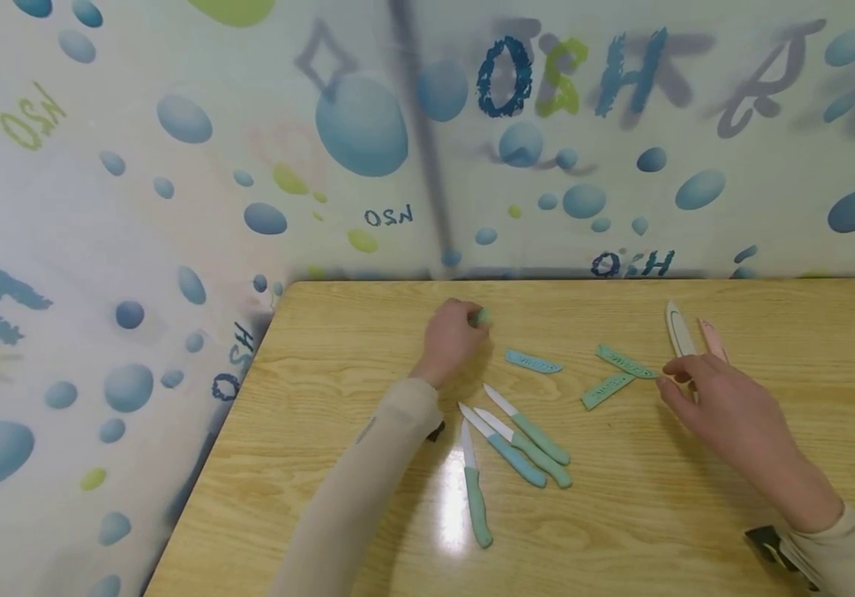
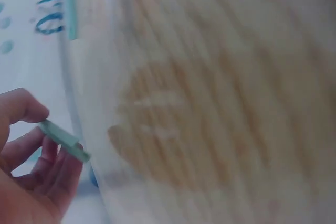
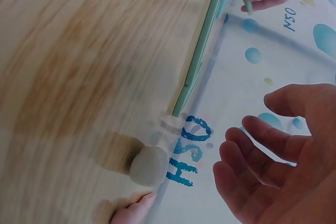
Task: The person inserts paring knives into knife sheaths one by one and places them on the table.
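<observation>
My left hand (image 1: pixel 454 336) is at the far side of the table, pinching a small green knife sheath (image 2: pixel 64 139) between thumb and fingers. My right hand (image 1: pixel 729 410) holds nothing; its fingers (image 3: pixel 262 145) are loosely bent. Its fingertips hover by two green knife sheaths (image 1: pixel 608 390) that lie overlapping. A blue knife sheath (image 1: pixel 534 361) rests between the hands. Nearer to me lie several white-bladed knives, among them a blue-handled knife (image 1: pixel 517 461) and a green-handled knife (image 1: pixel 476 506) set apart, pointing away from me.
Beyond my right hand lie a pale, pointed, green-outlined item (image 1: pixel 680 330) and a pink sheath (image 1: pixel 712 338), partly covered by the hand. The wooden table (image 1: pixel 285 464) ends at a wall (image 1: pixel 263 149) printed with blue drops and letters.
</observation>
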Available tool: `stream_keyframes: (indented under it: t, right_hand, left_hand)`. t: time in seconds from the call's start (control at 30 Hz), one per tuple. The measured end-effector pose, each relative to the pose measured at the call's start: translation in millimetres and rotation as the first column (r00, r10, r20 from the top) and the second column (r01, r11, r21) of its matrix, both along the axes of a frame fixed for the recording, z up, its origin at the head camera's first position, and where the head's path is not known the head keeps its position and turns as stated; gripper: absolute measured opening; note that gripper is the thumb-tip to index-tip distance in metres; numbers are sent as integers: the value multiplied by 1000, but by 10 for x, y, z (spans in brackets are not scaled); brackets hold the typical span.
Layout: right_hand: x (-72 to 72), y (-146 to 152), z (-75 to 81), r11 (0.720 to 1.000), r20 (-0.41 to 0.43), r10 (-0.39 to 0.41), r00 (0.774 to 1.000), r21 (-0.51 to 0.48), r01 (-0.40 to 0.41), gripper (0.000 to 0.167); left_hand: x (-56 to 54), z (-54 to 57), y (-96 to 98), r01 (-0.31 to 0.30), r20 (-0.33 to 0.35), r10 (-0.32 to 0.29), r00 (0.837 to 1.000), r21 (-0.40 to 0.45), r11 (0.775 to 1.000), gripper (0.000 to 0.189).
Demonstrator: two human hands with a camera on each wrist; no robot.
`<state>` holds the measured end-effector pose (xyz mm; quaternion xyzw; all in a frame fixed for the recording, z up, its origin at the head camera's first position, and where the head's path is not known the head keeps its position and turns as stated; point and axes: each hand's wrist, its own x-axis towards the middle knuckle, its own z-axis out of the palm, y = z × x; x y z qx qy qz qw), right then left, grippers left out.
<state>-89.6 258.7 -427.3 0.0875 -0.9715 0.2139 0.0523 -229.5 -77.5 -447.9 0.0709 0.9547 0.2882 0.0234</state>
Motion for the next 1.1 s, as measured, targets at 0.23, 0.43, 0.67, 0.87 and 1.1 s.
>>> stream_keyframes:
  t: [0.23,0.43,0.67,0.87,1.1]
  right_hand:
    - [6,-15,-19,1000,-21,16,1000,-7,-16,27]
    - [18,-38,-29,1000,-11,17,1000,-7,-17,27]
    - [41,-72,-37,999,-27,37,999,-8,-37,24]
    - [62,-120,-16,998,-46,54,997,-16,-55,24]
    - [48,-181,6,997,-33,65,997,-26,-66,24]
  left_hand:
    - [60,-13,-163,-39,-12,48,999,411,911,31]
    - [160,26,-209,5,-26,11,1000,539,842,34]
    - [276,42,-220,-12,43,-31,999,754,657,35]
    - [388,68,-201,-127,157,-33,987,890,438,38]
    - [518,95,-227,-342,349,-51,936,934,106,43]
